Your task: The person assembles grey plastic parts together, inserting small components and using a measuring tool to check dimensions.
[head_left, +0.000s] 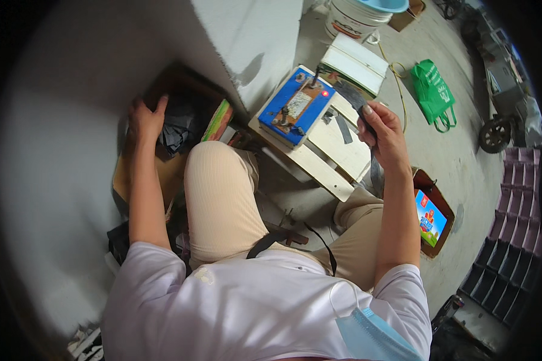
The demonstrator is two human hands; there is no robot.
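Now the right fingers (388,114) clamp a dark strip (350,94) between them, left fingers (162,104) spread apart beside dark scraps (176,130).

The slatted white bench (338,155) carried a blue-topped box (279,118), with a short dark strip (344,129) just right of the box. On the concrete floor (468,180), a green bag (432,91) lay farther right of the box; a white bucket (350,23) stood beyond it.

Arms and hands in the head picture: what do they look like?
The left arm and right arm wear short, loose, whitish sleeves and are bare below. Each grip, left hand and right hand, is a human hand without a glove. No watch shows.
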